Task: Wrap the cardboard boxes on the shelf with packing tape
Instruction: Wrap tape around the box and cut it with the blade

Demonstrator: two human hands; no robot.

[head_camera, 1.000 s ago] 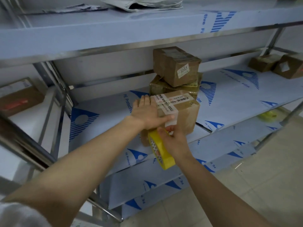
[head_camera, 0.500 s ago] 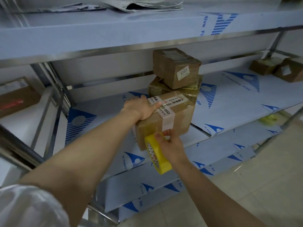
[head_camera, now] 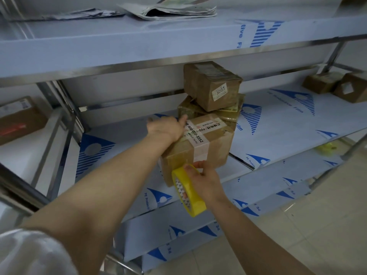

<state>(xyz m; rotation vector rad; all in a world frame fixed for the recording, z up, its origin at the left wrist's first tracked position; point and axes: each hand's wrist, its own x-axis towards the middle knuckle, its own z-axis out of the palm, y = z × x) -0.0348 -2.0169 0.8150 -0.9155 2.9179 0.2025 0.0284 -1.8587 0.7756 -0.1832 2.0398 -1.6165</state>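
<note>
Head view: the cardboard box (head_camera: pixel 208 147) being worked on sits at the front edge of the middle shelf (head_camera: pixel 297 124), turned at an angle, its near corner hanging past the edge. It is closed – what it holds is hidden – and white printed strips cross over its top and run down its front face.

The left hand (head_camera: pixel 165 129) lies on the box's top left corner. Most of its fingers bend over the far edge and grip it, while one finger stretches along the top edge towards the stack behind.

The right hand (head_camera: pixel 204 181) holds a yellow tape roll (head_camera: pixel 188 192) just below and in front of the box, fingers curled through the core and the thumb on the outer rim. Its fingertips (head_camera: pixel 198 165) touch the lower part of the box's front face.

Touching the box from behind is a stack of two closed boxes: a lower box (head_camera: pixel 230 114) wrapped in glossy tape, and on it, askew, an upper box (head_camera: pixel 210 84) with a small label reading 3003.

Far right on the same shelf stand two more small boxes (head_camera: pixel 319 81) side by side. On the neighbouring rack to the left lies another brown box (head_camera: pixel 19 120). Folded newspapers (head_camera: pixel 168 8) lie on the top shelf. On the lower shelf to the right there is a small yellow object (head_camera: pixel 325 148), too blurred to name.
</note>
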